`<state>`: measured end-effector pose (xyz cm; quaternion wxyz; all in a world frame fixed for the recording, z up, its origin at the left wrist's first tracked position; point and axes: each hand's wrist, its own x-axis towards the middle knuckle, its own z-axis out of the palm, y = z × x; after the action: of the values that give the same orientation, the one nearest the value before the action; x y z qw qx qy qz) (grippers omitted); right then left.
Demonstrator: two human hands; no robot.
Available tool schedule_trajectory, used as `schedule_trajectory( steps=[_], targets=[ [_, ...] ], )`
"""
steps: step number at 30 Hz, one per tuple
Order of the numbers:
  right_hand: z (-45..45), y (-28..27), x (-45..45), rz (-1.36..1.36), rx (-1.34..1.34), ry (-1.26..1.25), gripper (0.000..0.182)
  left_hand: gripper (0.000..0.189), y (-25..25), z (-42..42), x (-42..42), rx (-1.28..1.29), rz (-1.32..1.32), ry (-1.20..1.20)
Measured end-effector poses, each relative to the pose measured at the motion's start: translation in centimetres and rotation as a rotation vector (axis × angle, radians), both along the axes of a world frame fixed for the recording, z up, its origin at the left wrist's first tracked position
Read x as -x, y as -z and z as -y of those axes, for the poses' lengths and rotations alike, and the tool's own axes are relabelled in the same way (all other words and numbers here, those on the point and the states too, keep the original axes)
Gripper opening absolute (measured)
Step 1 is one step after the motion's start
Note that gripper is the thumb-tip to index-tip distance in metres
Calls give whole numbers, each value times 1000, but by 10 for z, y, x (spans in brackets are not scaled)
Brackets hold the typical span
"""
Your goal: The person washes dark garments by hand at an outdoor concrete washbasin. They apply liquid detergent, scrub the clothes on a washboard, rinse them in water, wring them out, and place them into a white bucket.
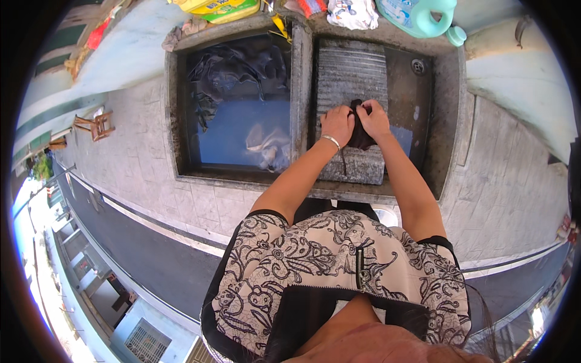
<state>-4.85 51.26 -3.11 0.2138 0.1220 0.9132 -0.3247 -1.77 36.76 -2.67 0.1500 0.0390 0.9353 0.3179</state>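
Observation:
A dark, wet cloth item (361, 136) lies bunched on the ridged stone washboard (352, 68) in the right basin of a stone wash sink. My left hand (338, 123), with a bracelet at the wrist, grips the cloth's left upper edge. On its other side my right hand (375, 119) pinches the upper right edge with curled fingers. A thin dark cord or strip hangs down from the cloth over the board. In the left basin, dark garments (240, 68) lie soaking in the water, and pale cloths (271, 147) sit at its near right corner.
A stone divider (300, 95) separates the basins. A drain (418, 66) shows at the right basin's far right. Along the back rim stand a yellow package (222, 10), a white printed cloth (352, 13) and a teal detergent bottle (420, 17). A wooden stool (100, 126) stands at left on the paving.

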Motion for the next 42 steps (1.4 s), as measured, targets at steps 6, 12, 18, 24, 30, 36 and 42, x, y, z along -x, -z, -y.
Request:
schedule_trajectory(
  steps=[6, 12, 18, 24, 30, 36, 42],
  targets=[
    [-8, -7, -21, 128, -7, -131, 58, 50, -17, -13, -58, -87, 0, -278],
    [2, -28, -7, -318, 458, 137, 32, 37, -26, -29, -13, -470, -240, -467],
    [13, -11, 2, -846, 341, -69, 23, 33, -15, -7, 12, -270, -527, -166],
    [0, 23, 21, -513, 180, -114, 28, 42, 14, 24, 28, -256, -251, -93],
    [11, 6, 25, -299, 35, -194, 34, 38, 23, 11, 45, -186, -199, -178],
    [9, -33, -84, -686, 160, -321, 23, 41, 3, 9, -69, -271, -544, -28],
    [14, 50, 17, -687, 6, -189, 15, 21, 59, -2, 32, -41, -442, -58]
  ],
)
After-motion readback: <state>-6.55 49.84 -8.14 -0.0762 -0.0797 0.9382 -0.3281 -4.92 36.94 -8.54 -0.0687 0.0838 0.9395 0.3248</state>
